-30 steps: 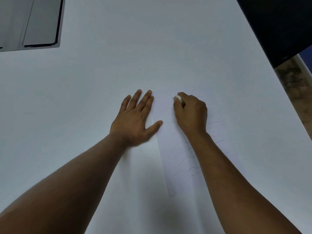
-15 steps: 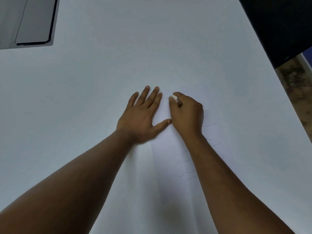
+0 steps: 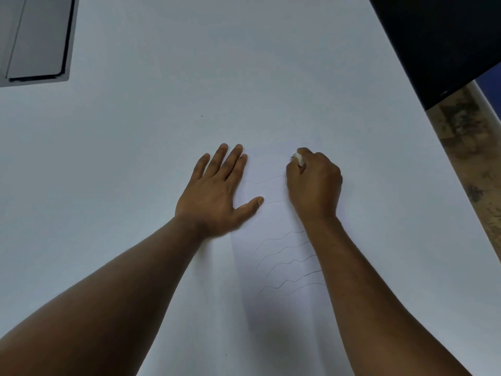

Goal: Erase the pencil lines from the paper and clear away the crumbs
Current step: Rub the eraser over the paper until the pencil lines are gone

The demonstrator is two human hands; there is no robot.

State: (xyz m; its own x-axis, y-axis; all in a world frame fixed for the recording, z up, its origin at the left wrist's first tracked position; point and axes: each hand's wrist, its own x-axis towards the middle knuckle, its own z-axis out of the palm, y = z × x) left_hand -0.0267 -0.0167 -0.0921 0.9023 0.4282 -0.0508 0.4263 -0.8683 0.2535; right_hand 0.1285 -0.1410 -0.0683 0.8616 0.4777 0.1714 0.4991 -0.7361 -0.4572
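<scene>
White paper sheet (image 3: pixel 273 221) lies flat on white table (image 3: pixel 162 131), centre frame. Left hand (image 3: pixel 217 194) at 9 o'clock of sheet, fingers straight and spread, palm down, thumb on the sheet's left edge. Right hand (image 3: pixel 314 185) at sheet's 1 o'clock end, fingers curled, pinching white eraser (image 3: pixel 299 159) at its tip. Wavy pencil lines (image 3: pixel 287 263) visible toward 6 o'clock, fainter between hands. Grey laptop (image 3: pixel 35 39) at table's 10 o'clock corner.

The long white sheet of paper (image 3: pixel 273 213) lies on the white table (image 3: pixel 135 158) before me. My left hand (image 3: pixel 217 194) rests flat on its left edge; my right hand (image 3: pixel 314 183), on the paper, holds the small white eraser (image 3: pixel 299 158) at its far end.
</scene>
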